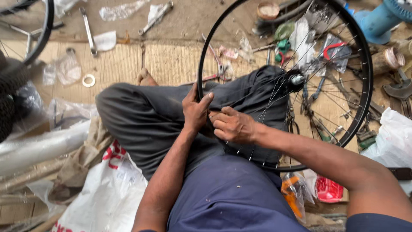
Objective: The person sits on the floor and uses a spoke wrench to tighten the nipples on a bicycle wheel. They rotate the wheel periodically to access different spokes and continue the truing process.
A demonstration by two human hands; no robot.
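My left hand (195, 112) wrapped round wheel rim (205, 51), thumb over top, holding it upright on my lap. My right hand (234, 125) pinched at spoke end by rim; exact thing pinched hidden. Risk: rim slipping off knee, thin spokes (274, 92) bending, small part dropping into floor clutter. Count: one rim, one hub (296, 79), two wrenches (88, 30) on floor, one red-handled pliers (332, 49).

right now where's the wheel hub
Head view, upper right: the hub sits at the centre of the black bicycle rim, above the person's knee, with scattered tools behind.
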